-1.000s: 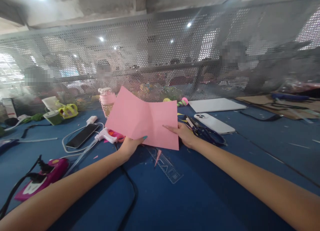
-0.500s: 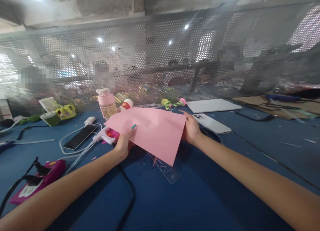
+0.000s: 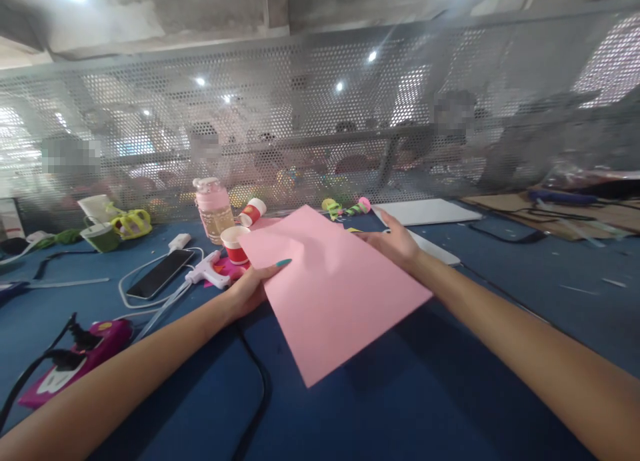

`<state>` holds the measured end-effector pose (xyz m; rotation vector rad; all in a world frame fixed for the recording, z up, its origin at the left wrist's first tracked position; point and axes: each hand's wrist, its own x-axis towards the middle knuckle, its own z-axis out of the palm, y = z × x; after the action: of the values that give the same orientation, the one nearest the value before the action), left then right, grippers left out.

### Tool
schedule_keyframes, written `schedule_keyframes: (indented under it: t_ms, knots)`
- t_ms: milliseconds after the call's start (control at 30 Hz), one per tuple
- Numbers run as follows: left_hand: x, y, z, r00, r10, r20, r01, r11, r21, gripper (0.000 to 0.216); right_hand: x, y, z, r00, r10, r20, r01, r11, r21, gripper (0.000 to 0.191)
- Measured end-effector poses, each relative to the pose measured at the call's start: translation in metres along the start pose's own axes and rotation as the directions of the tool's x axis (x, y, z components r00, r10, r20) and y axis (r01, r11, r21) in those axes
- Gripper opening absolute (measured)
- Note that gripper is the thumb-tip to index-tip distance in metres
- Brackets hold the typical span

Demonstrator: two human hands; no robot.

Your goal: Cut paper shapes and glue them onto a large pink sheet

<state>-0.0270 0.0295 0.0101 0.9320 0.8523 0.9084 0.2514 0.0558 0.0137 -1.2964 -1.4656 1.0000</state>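
The person holds a pink sheet of paper low over the middle of the blue tabletop, turned so one corner points at the near edge and another at the far edge. A shadow lies on the tabletop under its near part.

The left hand has the sheet's left edge, and its grip is a pinch: the thumb, with a teal nail, lies on top and the fingers are tucked underneath. The right hand takes the far right edge, its grip closed on the paper with the fingers curled around the edge.

Just beyond the left hand stands an upright red paper cup, with a second cup lying on its side behind it and a pink bottle nearer the far edge. A white glue gun and a black phone lie to the left. A white phone lies just past the right hand. A magenta power strip sits by the near left corner.
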Motion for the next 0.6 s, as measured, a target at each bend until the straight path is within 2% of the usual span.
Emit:
schedule_keyframes:
  t_ms: [67,100,200,300,367,433,533,600]
  knots:
    - [-0.002,0.002,-0.001,0.996,-0.074,0.055,0.073,0.997,0.021,0.022,0.001,0.000,0.003,0.973,0.149,0.179,-0.182,0.965,0.187,0.066]
    - [-0.003,0.003,-0.001,0.993,-0.093,0.074,0.091,0.995,0.038,0.022,0.002,0.000,0.006,0.958,0.194,0.210,-0.242,0.942,0.234,0.057]
    - [-0.005,0.002,-0.001,0.983,-0.104,0.151,0.087,0.989,0.118,0.034,0.003,0.001,0.019,0.969,0.212,0.124,-0.237,0.941,0.243,0.032]
    - [-0.005,-0.001,0.000,0.974,-0.077,0.211,0.044,0.987,0.155,0.044,0.002,0.003,0.030,0.985,0.160,0.061,-0.169,0.961,0.220,0.027]
    - [-0.002,-0.002,-0.001,0.991,0.012,0.133,-0.030,0.990,0.137,0.041,0.002,0.005,0.032,0.992,0.127,-0.002,-0.125,0.976,0.179,0.028]
    - [0.002,-0.003,-0.004,0.991,0.132,0.002,-0.131,0.981,0.141,0.035,0.002,0.007,0.031,0.992,0.083,-0.091,-0.075,0.994,0.085,0.028]
    - [0.010,-0.002,-0.010,0.956,0.262,-0.131,-0.235,0.953,0.193,0.029,0.004,0.008,0.029,0.976,0.002,-0.216,-0.021,0.996,-0.085,0.024]
    - [0.014,-0.002,-0.012,0.931,0.296,-0.211,-0.253,0.944,0.210,0.030,0.004,0.009,0.030,0.969,-0.030,-0.246,-0.008,0.988,-0.153,0.022]
